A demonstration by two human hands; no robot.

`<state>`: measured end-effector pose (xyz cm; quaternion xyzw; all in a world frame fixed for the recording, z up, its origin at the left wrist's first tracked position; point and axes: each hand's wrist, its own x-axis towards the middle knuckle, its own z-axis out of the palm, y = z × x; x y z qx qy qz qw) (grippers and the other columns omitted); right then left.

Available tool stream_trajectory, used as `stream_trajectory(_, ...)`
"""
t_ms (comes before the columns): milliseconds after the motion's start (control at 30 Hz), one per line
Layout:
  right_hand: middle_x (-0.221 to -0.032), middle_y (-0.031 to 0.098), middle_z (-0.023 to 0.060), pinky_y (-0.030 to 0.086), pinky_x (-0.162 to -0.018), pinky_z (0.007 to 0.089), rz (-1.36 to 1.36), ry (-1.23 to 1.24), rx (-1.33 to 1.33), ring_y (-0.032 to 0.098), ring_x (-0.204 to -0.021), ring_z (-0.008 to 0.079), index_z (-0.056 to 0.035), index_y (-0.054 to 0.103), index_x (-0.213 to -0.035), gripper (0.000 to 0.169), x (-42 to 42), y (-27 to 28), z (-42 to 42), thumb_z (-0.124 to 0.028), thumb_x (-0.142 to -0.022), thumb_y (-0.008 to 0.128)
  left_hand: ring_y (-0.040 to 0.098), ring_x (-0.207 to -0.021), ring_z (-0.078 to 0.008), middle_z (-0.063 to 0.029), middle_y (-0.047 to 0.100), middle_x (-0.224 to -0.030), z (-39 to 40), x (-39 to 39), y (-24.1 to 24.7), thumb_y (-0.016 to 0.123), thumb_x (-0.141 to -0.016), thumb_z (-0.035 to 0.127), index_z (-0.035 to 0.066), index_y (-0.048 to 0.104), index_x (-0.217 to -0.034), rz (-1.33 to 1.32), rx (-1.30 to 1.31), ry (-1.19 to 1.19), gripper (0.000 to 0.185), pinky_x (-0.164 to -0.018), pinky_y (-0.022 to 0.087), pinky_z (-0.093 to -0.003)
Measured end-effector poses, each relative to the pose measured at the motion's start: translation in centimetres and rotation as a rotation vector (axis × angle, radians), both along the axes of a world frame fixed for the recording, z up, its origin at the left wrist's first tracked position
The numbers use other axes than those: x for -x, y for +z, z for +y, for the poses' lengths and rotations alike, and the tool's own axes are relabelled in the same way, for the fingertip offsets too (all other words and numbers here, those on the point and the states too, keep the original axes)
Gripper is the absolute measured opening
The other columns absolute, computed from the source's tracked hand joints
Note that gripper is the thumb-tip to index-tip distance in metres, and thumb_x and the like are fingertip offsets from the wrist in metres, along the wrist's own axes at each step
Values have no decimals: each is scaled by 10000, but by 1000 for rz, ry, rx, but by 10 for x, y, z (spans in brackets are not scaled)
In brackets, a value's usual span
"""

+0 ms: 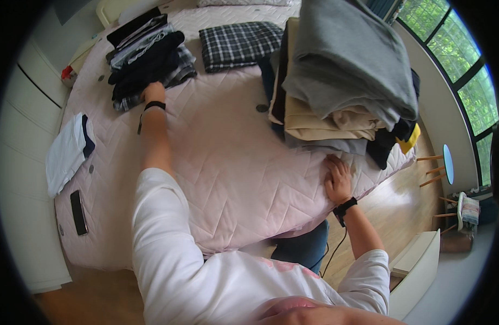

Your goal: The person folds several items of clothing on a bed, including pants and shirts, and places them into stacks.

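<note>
My left hand (pixel 154 92) reaches to the near edge of a folded stack of dark clothes (pixel 147 61). Its fingers are partly hidden against the fabric, so whether they grip it cannot be told. Black cloth lies on top of plaid cloth in that stack. My right hand (pixel 338 178) rests palm down on the pink quilted mattress cover (pixel 233 170) with nothing in it. Just beyond its fingertips rises a tall pile of folded clothes, with a grey garment (pixel 347 61) on top and a beige one (pixel 322 126) lower down.
Between the stacks lies a folded black-and-white plaid cloth (pixel 241 44). Toward the left edge of the bed are a white folded garment (pixel 68 152) and a black smartphone (pixel 78 213). A white cabinet (pixel 34 162) stands left; a blue-topped stool (pixel 447 164) stands right, near the window.
</note>
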<state>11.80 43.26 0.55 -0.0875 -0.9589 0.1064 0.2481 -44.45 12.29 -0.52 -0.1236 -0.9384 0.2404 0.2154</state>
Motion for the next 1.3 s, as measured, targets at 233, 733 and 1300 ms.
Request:
stream_trajectory(233,-1042,518,205,340,-935,469,39,0,-12,468,-1005,399,11,525,-985,371,-4,-15,9,-177,-665,528,658,-828,-302,-158,665,-878,-5,-40,15,488,-837,89,29,652,-895,-240,-90,-68,184,-703,548,-388)
stream_trajectory(733,-1191,522,161,367,-934,420,49,-71,-54,482,-1073,360,-57,528,-1105,375,-5,-25,8,-145,-743,484,672,-758,-280,-119,682,-864,-48,-254,19,549,-789,65,71,699,-892,-447,105,-342,181,-489,538,-409)
stream_trajectory(1300,-1157,543,154,378,-938,409,2,-187,-203,487,-1068,339,-48,516,-1166,412,-5,-25,2,-165,-774,470,634,-607,-276,-72,630,-675,-125,-513,113,648,-719,192,70,623,-837,-806,-558,-878,171,-561,497,-326)
